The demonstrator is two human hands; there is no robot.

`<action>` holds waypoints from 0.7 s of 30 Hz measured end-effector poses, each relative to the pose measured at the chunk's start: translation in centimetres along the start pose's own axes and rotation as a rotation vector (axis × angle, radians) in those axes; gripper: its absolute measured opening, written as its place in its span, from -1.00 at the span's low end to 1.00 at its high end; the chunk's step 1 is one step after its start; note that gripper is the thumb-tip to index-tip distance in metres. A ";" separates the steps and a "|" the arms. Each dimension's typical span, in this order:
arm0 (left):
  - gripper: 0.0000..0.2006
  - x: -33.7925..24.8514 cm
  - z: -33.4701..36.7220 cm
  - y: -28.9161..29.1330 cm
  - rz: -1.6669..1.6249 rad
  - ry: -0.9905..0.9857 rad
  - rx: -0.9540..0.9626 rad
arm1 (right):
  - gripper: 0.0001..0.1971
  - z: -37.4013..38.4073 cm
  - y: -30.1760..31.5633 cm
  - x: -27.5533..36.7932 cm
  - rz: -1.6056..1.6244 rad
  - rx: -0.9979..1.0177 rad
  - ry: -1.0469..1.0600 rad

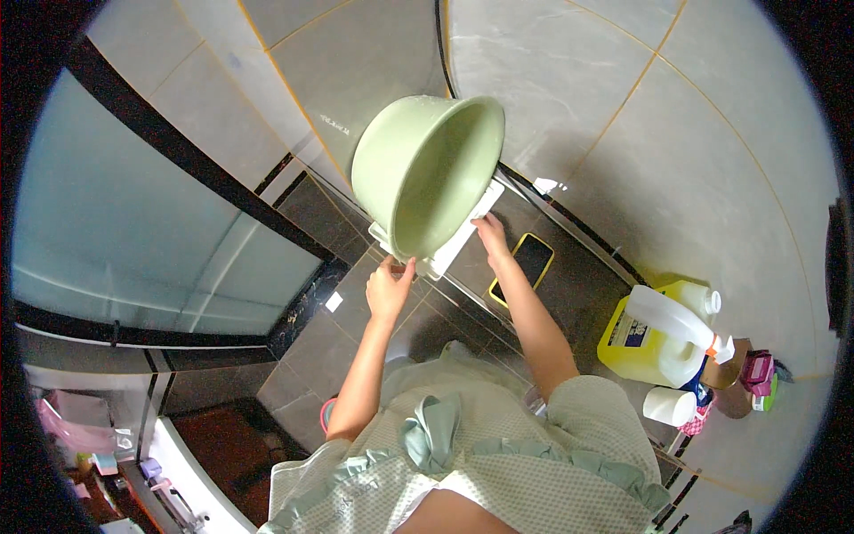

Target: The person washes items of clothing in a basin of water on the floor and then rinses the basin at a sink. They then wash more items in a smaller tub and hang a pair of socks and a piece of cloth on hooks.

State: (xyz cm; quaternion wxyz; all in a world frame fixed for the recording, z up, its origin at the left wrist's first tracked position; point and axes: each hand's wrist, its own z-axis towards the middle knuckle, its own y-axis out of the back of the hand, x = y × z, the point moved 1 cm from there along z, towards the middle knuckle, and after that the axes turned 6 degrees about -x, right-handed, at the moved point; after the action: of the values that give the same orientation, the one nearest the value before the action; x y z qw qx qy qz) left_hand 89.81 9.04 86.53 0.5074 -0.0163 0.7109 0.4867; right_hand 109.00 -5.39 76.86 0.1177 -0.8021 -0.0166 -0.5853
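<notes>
One garment (534, 472) — left hand (387, 292) pinching one green basin (382, 169), right hand (492, 238) beside one white slab (463, 245), grip unclear.

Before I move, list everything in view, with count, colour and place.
basin: 1, pale green, tilted, ahead of the hands
flat piece: 1, white, by the basin's rim
phone: 1, dark with yellow edge, beside the right forearm
jug: 1, yellow, right side
spray bottle: 1, white and orange, overlapping the jug
cylinder: 1, white, near the jug
small packages: several, magenta and others, far right
glass panel: 1, blue-grey, black-framed, left
cable: 1, black, top centre
tiles: many, grey, walls and floor
clutter: count unclear, mixed, lower left
garment: pale green and white, bottom
left hand: 1, bare, at the basin's lower rim
right hand: 1, bare, at the flat piece's edge
</notes>
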 end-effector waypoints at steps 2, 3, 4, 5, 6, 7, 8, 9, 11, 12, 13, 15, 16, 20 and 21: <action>-0.59 -0.3 0.0 -0.5 0.049 -0.031 -0.011 | -0.71 0.2 0.1 0.6 -0.083 -0.041 -0.069; -0.59 0.3 0.3 -1.2 0.065 -0.030 -0.002 | -0.70 0.0 0.5 0.9 -0.088 -0.013 -0.063; -0.59 1.4 0.3 -1.0 0.090 -0.010 -0.008 | -0.69 -1.4 -0.7 2.2 -0.095 0.039 -0.068; -0.59 1.3 0.2 -1.1 0.090 0.010 0.006 | -0.68 -2.3 -0.6 3.2 -0.101 0.067 -0.063; -0.59 1.2 0.2 -1.1 0.090 0.031 0.019 | -0.67 -2.2 -0.3 2.8 -0.130 0.070 -0.039; -0.59 0.9 0.1 -1.4 0.086 0.043 0.038 | -0.66 -1.9 0.5 2.3 -0.160 0.062 -0.009; -0.58 0.9 0.1 -1.5 0.087 0.056 0.064 | -0.65 -1.7 0.8 1.7 -0.189 0.062 0.016; -0.57 1.0 0.0 -1.7 0.088 0.069 0.088 | -0.64 -1.8 1.0 1.0 -0.194 0.063 0.062; -0.57 1.6 -0.2 -2.1 0.058 0.090 0.119 | -0.62 -2.4 1.0 -1.0 -0.203 0.073 0.154; -0.56 2.1 -0.4 -2.9 0.026 0.091 0.133 | -0.58 -2.3 1.4 -2.4 -0.308 0.043 0.196; -0.56 2.5 -0.6 -3.2 -0.002 0.099 0.143 | -0.51 -2.9 1.4 -3.1 -0.344 0.049 0.210; -0.55 2.7 -0.7 -4.2 -0.006 0.047 0.107 | -0.41 -3.4 1.6 -4.0 -0.379 0.080 0.235; -0.54 2.4 -0.8 -4.5 -0.009 0.020 0.090 | -0.41 -3.9 1.6 -3.8 -0.417 0.051 0.274; -0.55 3.2 -1.4 -4.5 -0.022 0.028 0.081 | -0.33 -8.4 1.5 0.3 -0.805 -0.091 0.418; -0.55 3.0 -1.6 -4.5 -0.022 0.017 0.069 | -0.29 -9.6 1.9 1.6 -0.985 -0.208 0.499</action>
State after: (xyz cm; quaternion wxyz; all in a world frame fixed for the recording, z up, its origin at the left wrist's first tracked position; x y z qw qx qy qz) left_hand 89.58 6.99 81.25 0.5069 -0.0111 0.7314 0.4560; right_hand 100.80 -9.42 80.77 -0.2488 -0.5442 -0.3032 -0.7416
